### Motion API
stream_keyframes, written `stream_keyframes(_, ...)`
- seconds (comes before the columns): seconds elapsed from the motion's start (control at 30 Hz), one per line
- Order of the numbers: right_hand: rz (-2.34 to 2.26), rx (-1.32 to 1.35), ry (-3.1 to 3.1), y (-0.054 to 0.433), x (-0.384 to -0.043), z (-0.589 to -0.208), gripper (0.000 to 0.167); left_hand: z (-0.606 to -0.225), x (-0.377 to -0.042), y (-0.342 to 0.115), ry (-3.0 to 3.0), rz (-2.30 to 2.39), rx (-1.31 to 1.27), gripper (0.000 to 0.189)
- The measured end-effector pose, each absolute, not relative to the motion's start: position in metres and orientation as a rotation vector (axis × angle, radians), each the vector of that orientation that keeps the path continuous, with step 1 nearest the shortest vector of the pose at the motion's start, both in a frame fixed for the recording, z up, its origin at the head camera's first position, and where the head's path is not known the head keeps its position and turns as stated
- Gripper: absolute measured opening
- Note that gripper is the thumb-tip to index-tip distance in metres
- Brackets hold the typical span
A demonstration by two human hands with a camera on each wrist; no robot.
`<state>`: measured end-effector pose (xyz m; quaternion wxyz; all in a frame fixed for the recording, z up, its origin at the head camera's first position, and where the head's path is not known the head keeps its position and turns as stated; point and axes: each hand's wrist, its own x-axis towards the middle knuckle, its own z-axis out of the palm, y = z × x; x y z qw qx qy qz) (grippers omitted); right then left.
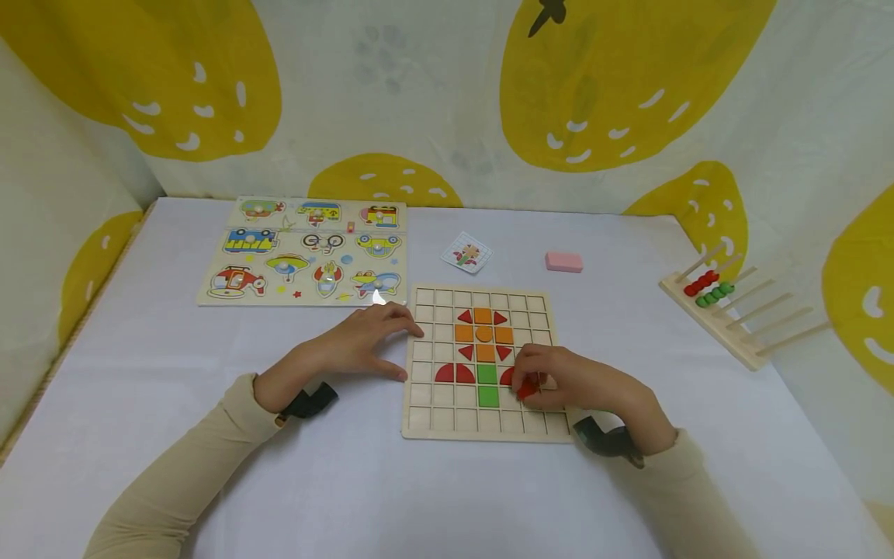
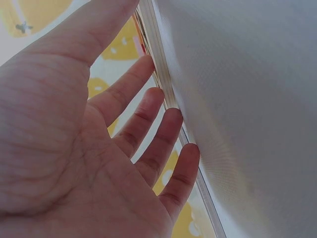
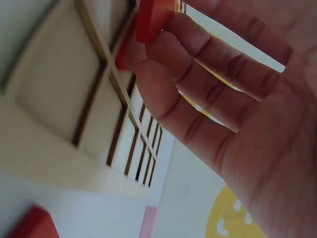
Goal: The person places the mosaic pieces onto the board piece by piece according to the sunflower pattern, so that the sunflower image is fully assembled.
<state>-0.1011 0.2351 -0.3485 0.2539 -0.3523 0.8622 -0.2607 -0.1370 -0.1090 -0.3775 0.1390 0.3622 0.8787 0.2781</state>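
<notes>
A wooden grid board (image 1: 422, 419) lies on the white cloth. Orange squares, an orange circle (image 1: 484, 334), red triangles, two green squares (image 1: 488, 397) and red quarter-circle pieces (image 1: 455, 373) sit in its cells. My right hand (image 1: 569, 379) is over the board's right part, pinching a small red block (image 3: 153, 21) between thumb and fingers; its exact shape is partly hidden. Beside it, another red quarter-circle (image 1: 507, 376) is half covered by the fingers. My left hand (image 1: 359, 341) rests with spread fingers against the board's left edge, fingertips touching the rim.
Behind the board lie a patterned picture card (image 1: 467, 253) and a pink block (image 1: 563, 262). A vehicle peg puzzle (image 1: 303, 252) lies at back left. To the right stands a wooden peg rack (image 1: 712, 321) with red and green beads. A red piece (image 3: 35, 225) shows beyond the board's rim.
</notes>
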Motion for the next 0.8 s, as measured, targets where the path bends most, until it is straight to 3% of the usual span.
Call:
stream_keyframes(0.2, -0.714, -1.078, 2.324, 0.2285, -0.0997, -0.3510, 0.012, -0.3802, -0.1383, -0.1095, 2.541, 0.798, 1.056, 0.058)
stream_keyframes(0.8, -0.676, -1.028, 2.369, 0.2264, -0.1008, -0.3535, 0.010, -0.3820, -0.1396, -0.1099, 2.541, 0.789, 1.052, 0.058)
